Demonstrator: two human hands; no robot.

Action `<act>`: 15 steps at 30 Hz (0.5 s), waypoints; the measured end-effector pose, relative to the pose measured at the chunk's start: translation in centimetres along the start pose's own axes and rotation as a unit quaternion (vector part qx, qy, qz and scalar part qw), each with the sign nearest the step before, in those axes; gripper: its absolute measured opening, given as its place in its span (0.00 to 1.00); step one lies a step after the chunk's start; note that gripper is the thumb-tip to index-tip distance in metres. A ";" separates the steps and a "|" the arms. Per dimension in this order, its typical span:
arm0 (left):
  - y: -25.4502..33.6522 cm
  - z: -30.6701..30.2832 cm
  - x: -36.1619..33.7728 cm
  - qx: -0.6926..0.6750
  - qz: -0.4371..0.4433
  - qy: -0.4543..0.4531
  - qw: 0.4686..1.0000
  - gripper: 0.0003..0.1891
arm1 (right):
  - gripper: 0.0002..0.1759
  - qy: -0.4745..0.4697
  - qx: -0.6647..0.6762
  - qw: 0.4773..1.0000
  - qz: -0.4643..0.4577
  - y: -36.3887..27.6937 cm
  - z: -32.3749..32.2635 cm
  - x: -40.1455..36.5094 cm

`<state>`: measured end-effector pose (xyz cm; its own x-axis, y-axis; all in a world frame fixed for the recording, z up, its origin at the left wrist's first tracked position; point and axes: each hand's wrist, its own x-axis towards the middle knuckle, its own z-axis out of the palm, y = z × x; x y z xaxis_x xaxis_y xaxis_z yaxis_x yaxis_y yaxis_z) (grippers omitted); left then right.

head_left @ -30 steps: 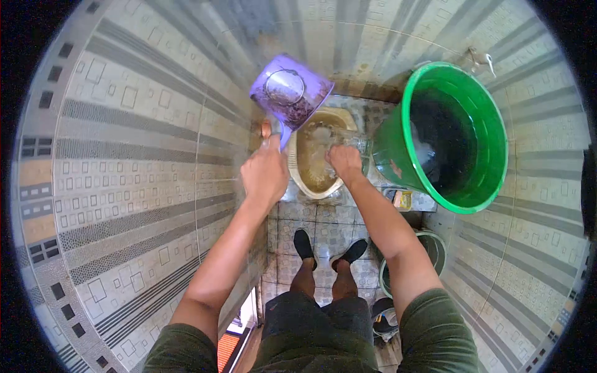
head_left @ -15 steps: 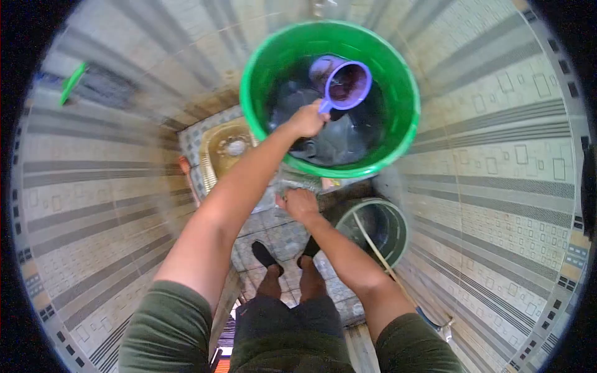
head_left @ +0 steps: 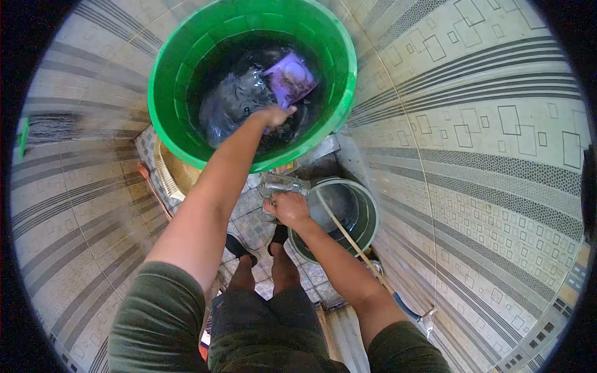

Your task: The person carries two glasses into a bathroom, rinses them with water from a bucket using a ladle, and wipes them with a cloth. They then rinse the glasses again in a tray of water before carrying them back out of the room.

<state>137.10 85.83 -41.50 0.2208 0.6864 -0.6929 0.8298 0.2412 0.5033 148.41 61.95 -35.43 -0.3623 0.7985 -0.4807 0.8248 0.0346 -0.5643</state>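
My left hand (head_left: pixel 273 117) reaches into a large green tub (head_left: pixel 166 127) and is closed around the handle of a purple water dipper (head_left: pixel 291 78). The dipper is tilted over dark water (head_left: pixel 230 99) in the tub, blurred, with its outer bottom turned toward me. How much is in it cannot be seen. Below the tub's front rim, my right hand (head_left: pixel 291 208) is closed on a clear see-through container (head_left: pixel 283 184), like a jar or bottle, lying on its side. My fingers hide part of it.
A grey-green bucket (head_left: pixel 372 211) holding water stands right of my right hand. A pale hose (head_left: pixel 339 225) runs across it to a tap (head_left: pixel 429 316) on the right. A yellowish basin (head_left: pixel 171 177) sits left of the tub. Tiled walls surround the floor (head_left: pixel 252 221).
The dipper has gone from mouth up to tilted with its bottom toward me, and the water is now disturbed. The view has shifted, putting the tub farther left and up.
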 end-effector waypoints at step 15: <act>-2.5 -9.7 -13.5 -0.331 0.111 0.160 0.923 0.18 | 0.24 0.004 0.038 0.997 -0.063 -5.6 1.3 0.4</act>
<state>127.05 82.65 -28.41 0.0972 0.9112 -0.4003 0.2636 0.3642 0.8932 143.12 61.28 -33.31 -0.4576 0.7957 -0.3968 0.7376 0.0904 -0.6692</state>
